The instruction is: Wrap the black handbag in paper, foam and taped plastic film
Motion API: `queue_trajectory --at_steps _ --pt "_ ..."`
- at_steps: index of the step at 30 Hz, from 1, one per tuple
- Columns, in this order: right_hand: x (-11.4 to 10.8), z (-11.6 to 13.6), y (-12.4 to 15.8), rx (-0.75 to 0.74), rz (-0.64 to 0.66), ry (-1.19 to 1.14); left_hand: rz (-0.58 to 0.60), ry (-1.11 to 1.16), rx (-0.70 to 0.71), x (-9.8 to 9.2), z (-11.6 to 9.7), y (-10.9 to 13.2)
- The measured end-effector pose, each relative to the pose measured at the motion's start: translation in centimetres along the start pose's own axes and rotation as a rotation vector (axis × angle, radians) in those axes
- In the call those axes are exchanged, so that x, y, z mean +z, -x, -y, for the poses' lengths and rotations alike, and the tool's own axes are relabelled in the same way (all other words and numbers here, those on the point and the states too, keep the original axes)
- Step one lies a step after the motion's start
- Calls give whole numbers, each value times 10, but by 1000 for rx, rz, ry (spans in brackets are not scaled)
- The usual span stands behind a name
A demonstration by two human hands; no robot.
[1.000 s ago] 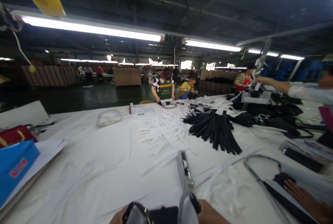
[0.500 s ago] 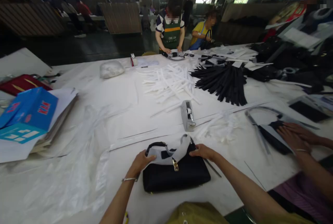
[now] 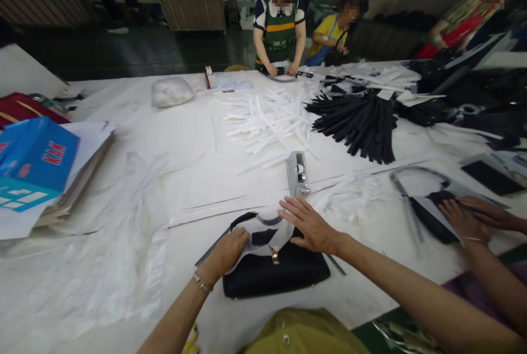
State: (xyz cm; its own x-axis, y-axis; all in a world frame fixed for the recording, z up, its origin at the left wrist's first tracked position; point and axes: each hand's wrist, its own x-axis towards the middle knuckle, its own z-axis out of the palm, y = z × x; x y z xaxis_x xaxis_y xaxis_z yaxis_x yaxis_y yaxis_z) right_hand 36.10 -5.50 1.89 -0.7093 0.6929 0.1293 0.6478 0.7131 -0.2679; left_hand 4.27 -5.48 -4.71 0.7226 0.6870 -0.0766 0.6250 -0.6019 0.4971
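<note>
Lying at the left edge of the frame, a blue box [image 3: 35, 164] rests on a stack of papers [image 3: 88, 140]. Just right of it, at lower left, a clear plastic sheet [image 3: 135, 244] is crumpled on the white table [image 3: 185, 140]. At bottom centre a black bag [image 3: 275, 271] lies flat on the table, close in front of the person. The left hand [image 3: 225, 252] is on the left top part of the bag, its fingers curled together and closed on the white paper [image 3: 263, 236] that covers the handle. The right hand [image 3: 308, 225] rests flat on the right top part of the bag, palm down, fingers stretched and apart, holding nothing. Just above this hand stands a grey tape dispenser [image 3: 297, 174]. Further up, in the centre, white strips [image 3: 267, 118] are scattered, and black strips [image 3: 358, 123] lie in a fan to their right. At the right edge a co-worker's hands [image 3: 465, 219] press on another dark piece.
</note>
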Motion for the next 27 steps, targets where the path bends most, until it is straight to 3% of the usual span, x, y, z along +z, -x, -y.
queue_trajectory --at_steps 4,8,14,17,22,27 --pt "-15 6 -21 -145 153 5 39 21 -67 -5 -1 -4" --pt "-6 20 -2 -106 278 80 27 76 -149 -10 -6 2" --pt "26 38 68 -1 193 38 21 67 -291 -9 -32 16" --pt "35 49 85 96 178 36 59 24 -349 -10 -44 15" --pt "35 75 78 224 168 -7 51 38 -354 -13 -47 16" --pt "27 84 61 286 180 -150 25 148 -229 -14 -52 32"
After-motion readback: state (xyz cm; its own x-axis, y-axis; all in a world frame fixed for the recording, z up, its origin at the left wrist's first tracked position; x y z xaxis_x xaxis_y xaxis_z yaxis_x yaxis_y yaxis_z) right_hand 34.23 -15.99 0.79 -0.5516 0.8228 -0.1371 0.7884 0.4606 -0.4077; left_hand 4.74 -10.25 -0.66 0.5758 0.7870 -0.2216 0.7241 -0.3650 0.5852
